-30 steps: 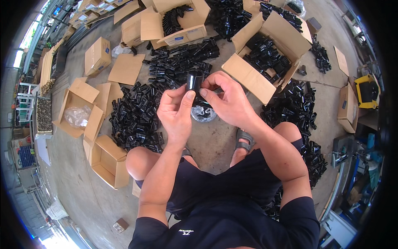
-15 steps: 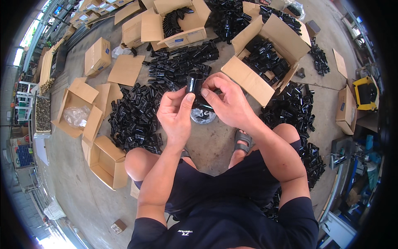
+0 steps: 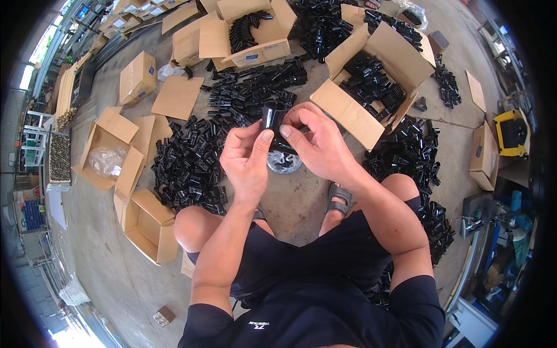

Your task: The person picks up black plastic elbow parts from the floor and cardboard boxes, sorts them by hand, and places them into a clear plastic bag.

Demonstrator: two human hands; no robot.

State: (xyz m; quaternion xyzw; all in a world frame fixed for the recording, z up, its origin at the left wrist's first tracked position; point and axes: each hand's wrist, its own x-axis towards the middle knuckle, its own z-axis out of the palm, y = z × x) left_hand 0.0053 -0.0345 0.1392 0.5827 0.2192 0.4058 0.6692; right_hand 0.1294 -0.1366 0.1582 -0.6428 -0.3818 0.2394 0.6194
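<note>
A glossy black pipe fitting is held up in front of me, its round open end facing upward. My left hand is closed around its left side, thumb pressed along the front. From the other side my right hand grips the fitting's lower right part with bent fingers and thumb; the fingertips are partly hidden behind it. Just below and beyond the hands, a clear plastic bag with small dark pieces inside lies on the floor.
Heaps of black fittings lie left and right of my knees. An open carton of fittings stands ahead right, another box at the far middle. Open cartons sit at left. A yellow-framed object stands far right.
</note>
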